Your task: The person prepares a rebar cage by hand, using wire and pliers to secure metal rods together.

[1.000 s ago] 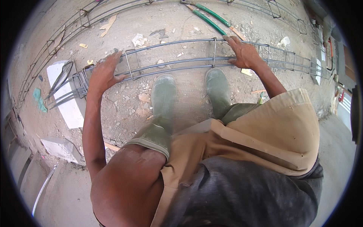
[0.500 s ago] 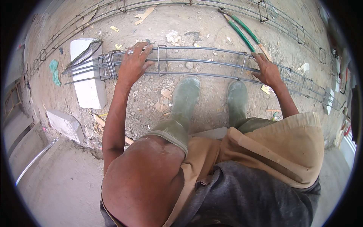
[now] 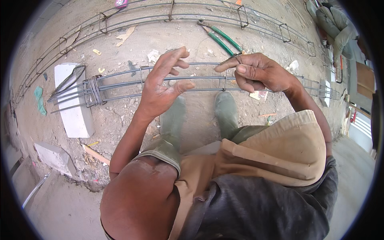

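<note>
A long cage of grey steel rebar [image 3: 132, 82] with square stirrups lies across in front of my boots [image 3: 227, 114]. Above its middle, my left hand [image 3: 162, 82] is open, fingers spread and thumb apart, holding nothing. My right hand [image 3: 260, 73] is over the cage farther right, its thumb closed toward the bent fingers and its index finger pointing left. A thin dark strand shows by these fingertips; what they hold is too small to make out. Just beyond lies a bolt cutter [image 3: 221, 42] with green handles. A coil of wire [image 3: 95, 91] wraps the cage's left end.
The cage's left end rests on a white block [image 3: 72, 108], its right end by another block [image 3: 325, 94]. A second rebar cage [image 3: 152, 19] runs along the far side. A lighter block [image 3: 56, 158] lies at left. Another person [image 3: 340, 30] is at the far right.
My left hand has come off the bars and moved right along the cage. My right hand has lifted from the cage and drawn inward, its fingers curling. The view has shifted right.
</note>
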Demonstrator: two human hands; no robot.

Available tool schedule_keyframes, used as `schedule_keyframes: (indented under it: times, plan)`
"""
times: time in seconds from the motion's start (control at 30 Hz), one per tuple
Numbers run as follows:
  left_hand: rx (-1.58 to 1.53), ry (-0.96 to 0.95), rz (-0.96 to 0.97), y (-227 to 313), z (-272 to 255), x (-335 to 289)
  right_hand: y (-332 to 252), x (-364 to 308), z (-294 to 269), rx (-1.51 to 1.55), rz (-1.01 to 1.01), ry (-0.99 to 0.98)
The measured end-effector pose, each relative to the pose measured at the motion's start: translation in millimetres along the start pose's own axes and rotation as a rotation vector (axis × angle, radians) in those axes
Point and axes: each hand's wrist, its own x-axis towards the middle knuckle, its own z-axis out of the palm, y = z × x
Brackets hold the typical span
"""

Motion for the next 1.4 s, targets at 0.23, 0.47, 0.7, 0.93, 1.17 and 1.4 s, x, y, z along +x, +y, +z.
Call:
schedule_keyframes:
  times: [0.23,0.47,0.7,0.93,1.17,1.4]
  plan:
    - [0.058,-0.047,0.240,21.7,5.7,12.2,-2.3,31.9,30.8,-0.112,-0.015,-0.134]
    - [0.181,0.301,0.120,-6.1,17.9,-0.8,11.4,46.4,56.3,-0.165,-0.114,0.158]
    - [0.560,0.199,0.319,-14.7,4.6,-0.8,13.8,52.4,57.5,-0.302,-0.259,0.374]
    - [0.071,0.340,-0.097,-11.1,23.2,-0.1,21.0,61.6,62.9,-0.059,-0.211,0.462]
    - [0.581,0.267,0.224,-15.3,5.7,0.8,28.8,66.7,59.9,0.212,-0.091,0.350]
    - [0.535,0.313,0.367,-19.4,1.9,12.0,33.2,61.1,54.5,0.608,-0.151,0.075]
